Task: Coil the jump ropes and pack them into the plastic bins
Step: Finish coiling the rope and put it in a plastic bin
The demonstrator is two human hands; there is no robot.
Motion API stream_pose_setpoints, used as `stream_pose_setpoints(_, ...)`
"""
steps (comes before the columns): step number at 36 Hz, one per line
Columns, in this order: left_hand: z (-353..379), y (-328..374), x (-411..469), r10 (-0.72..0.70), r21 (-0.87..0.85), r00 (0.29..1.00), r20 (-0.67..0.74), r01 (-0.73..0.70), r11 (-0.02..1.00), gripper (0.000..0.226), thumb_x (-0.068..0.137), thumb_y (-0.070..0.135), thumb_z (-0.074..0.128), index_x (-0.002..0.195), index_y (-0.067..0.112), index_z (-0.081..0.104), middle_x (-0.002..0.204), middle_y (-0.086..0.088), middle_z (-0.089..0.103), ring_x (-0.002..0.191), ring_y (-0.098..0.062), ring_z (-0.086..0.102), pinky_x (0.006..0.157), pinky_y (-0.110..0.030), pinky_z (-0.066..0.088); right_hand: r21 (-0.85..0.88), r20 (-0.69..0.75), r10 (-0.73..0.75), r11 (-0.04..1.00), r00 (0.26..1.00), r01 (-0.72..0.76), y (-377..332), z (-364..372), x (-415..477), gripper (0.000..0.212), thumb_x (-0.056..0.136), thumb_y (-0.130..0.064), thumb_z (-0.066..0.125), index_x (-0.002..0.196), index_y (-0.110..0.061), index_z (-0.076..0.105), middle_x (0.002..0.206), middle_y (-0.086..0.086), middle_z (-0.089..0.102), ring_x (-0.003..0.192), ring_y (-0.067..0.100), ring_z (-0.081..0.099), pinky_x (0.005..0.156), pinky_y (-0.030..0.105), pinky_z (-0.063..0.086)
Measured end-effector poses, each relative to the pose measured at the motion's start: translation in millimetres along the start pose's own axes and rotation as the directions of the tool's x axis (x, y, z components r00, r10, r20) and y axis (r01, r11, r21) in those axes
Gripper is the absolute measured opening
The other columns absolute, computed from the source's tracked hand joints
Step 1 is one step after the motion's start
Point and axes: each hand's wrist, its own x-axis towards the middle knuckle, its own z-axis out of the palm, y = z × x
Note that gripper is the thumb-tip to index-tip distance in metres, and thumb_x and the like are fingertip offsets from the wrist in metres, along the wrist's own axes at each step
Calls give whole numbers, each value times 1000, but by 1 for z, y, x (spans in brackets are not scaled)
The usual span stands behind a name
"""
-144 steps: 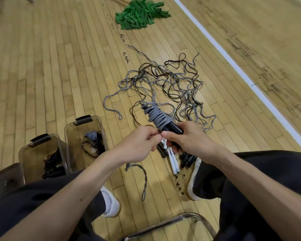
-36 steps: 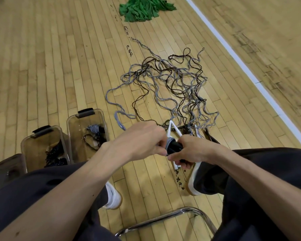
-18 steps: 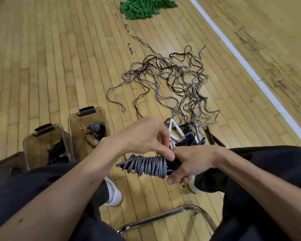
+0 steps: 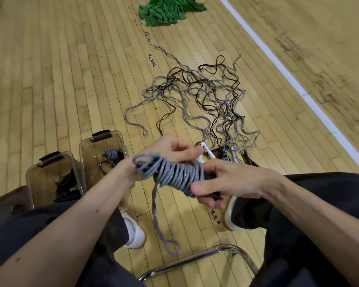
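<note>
Several loose jump ropes: grey and black, tangled on the floor beyond the hands; limp, light, likely to snag.
Plastic bins: two, at the left, bundles already inside.
Grey coil: held between both hands above the floor; soft cord, so the wraps may slide off unless squeezed.
Right hand: thumb presses the wraps, fingers curl round the black handle, the firmest hold.
Left hand: fingers curled over the coil's far side.
Tail end: dangles free.

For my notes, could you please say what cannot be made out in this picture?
Head view:
Rope handles: mostly covered by the grey coil and right hand.
What the left hand pinches: hidden behind the coil.
Leftmost dark container: cut by the left edge, contents unseen.
</note>
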Motion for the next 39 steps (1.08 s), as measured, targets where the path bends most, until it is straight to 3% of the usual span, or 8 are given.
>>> stream_pose_setpoints(3,-3,-9,-5,-70,42,996,-58,73,996,21,98,17,58,79,10,60,68,-2,55,59,-15,47,49,-17,41,73,-51,-62,995,997,66,0,-10,-2,50,82,-48,76,102,-6,58,67,1,56,53,13,49,53,20,43)
stream_pose_setpoints(7,1,-10,-5,-116,24,992,-55,118,993,34,102,-4,34,74,14,43,50,12,40,45,-1,29,44,-15,28,110,-161,-104,986,981,123,-1,-19,-3,46,77,-50,80,94,-12,60,67,2,55,53,13,48,54,20,44)
stream_pose_setpoints(12,4,-13,-2,-162,7,986,-39,162,987,28,104,7,39,78,14,45,52,9,37,47,-7,26,48,-22,24,0,-294,-47,999,954,50,1,-19,1,39,78,-29,86,94,-5,60,65,3,56,52,12,49,53,19,45)
stream_pose_setpoints(18,6,-14,-1,-161,-32,987,-4,160,987,23,106,13,39,93,11,59,59,4,36,49,-9,26,47,-22,24,-46,-395,-20,999,919,2,2,-19,4,20,83,-23,79,84,-11,64,64,2,59,54,13,51,53,21,45)
stream_pose_setpoints(24,8,-19,1,-226,-49,974,-5,226,973,22,107,21,40,101,14,60,64,4,41,47,-7,31,42,-19,26,-80,-464,0,996,886,-42,4,-25,5,20,86,-22,79,84,-11,62,61,-4,59,51,10,53,52,21,47)
stream_pose_setpoints(30,11,-19,1,-258,21,966,34,257,966,26,107,24,44,87,9,53,63,2,41,45,-8,33,43,-21,27,-71,-524,58,991,850,-112,8,-29,8,26,83,-27,81,84,-7,63,58,-3,60,48,10,53,48,19,44)
stream_pose_setpoints(35,9,-16,-4,-263,166,956,130,240,956,28,106,27,46,117,6,61,63,4,34,49,-10,30,46,-23,29,-84,-628,107,975,770,-204,13,-36,10,37,75,-33,86,85,-5,64,54,-4,61,44,7,54,45,18,44)
stream_pose_setpoints(39,10,-15,-7,-249,337,959,136,192,922,23,105,28,50,109,10,63,62,5,41,51,-10,37,52,-28,37,-167,-619,122,945,776,-282,16,-36,12,36,75,-35,86,79,-8,63,49,-5,61,42,7,53,45,18,45)
